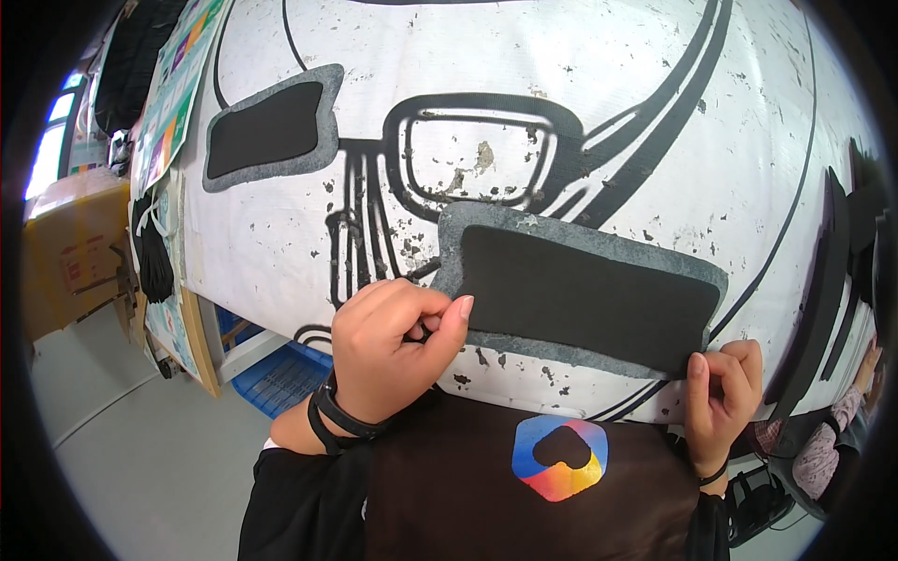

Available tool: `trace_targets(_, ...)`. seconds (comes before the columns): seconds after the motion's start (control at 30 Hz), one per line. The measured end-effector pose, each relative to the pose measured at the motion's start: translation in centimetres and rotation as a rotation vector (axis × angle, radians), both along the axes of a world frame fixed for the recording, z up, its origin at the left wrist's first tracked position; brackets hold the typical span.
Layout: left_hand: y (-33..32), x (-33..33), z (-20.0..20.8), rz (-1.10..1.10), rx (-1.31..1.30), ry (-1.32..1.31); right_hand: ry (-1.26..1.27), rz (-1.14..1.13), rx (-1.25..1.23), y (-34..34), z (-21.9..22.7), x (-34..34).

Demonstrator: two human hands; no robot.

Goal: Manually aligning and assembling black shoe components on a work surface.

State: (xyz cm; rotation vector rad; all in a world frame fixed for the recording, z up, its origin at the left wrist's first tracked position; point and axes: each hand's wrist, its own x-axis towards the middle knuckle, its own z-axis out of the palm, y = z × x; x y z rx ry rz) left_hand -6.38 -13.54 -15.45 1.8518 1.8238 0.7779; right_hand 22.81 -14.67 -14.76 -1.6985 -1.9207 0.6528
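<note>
The left hand (388,346) pinches the near left corner of a black pad with a grey border (580,294), fingers curled tight. The right hand (722,393) grips its near right corner, closed on the edge. The pad lies flat on the white desk (281,243) just beyond both hands, seemingly only now being positioned. Farther up to the left, a second, smaller pad (271,129) already lies alone.

A white worktable (281,252), chipped and marked with black outlines, is seen above a grey floor (140,467). A blue crate (281,379) is stowed beneath it; a cardboard box (70,248) and a bright window (47,154) are visible at left.
</note>
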Motion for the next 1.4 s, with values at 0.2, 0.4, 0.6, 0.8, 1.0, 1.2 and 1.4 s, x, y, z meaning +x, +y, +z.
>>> trace_targets(0.2,0.1,0.4,-0.2,-0.001,-0.002,0.007,-0.032,-0.011,-0.008,0.1,0.0,0.0)
trace_targets(0.4,0.2,0.6,-0.2,-0.001,-0.008,0.011,-0.031,-0.010,0.048,0.0,-0.1,0.1)
trace_targets(0.6,-0.3,0.1,0.2,0.044,-0.073,-0.007,0.034,0.005,0.078,0.7,-0.7,-0.2)
trace_targets(0.8,-0.4,0.5,0.0,0.035,-0.079,-0.023,0.022,-0.004,0.084,0.6,-0.6,0.4)
trace_targets(1.0,-0.4,0.6,-0.1,0.041,-0.072,-0.028,0.002,0.000,0.093,0.7,-0.8,0.3)
trace_targets(1.2,-0.7,1.0,-0.3,0.141,-0.087,-0.198,-0.020,-0.015,0.151,0.6,-0.8,0.0)
trace_targets(1.4,-1.1,-0.6,0.1,0.074,-0.009,-0.259,0.048,-0.091,0.226,-0.4,-1.3,0.2)
